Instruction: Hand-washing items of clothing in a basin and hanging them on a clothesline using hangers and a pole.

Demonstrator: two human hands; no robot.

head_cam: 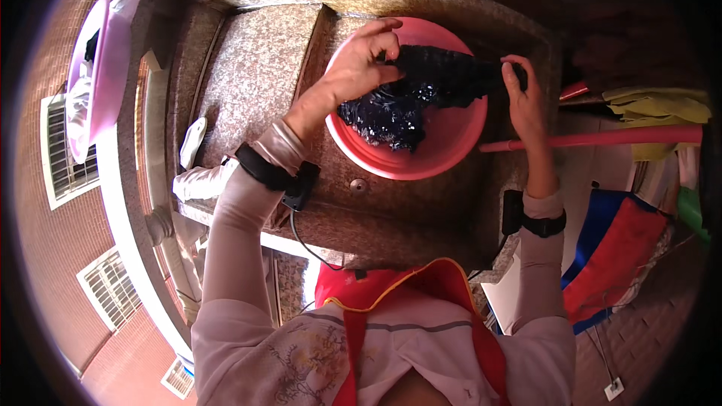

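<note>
A wet dark cloth stretches across the pink plastic basin, its lower part bunched and glistening inside. At the cloth's upper left edge, my left hand pinches the fabric between bent fingers and thumb. Beyond the basin's right rim, my right hand grips the cloth's far end, pulled out to the side. Some of the basin's bottom shows pink below the cloth. The basin sits in a speckled stone sink, above and right of a round metal drain.
A sloped stone washboard slab adjoins the basin on the left. A white brush and a pale crumpled cloth lie at the slab's lower left. A pink pole juts in from the right. Another pink basin stands on the far-left ledge.
</note>
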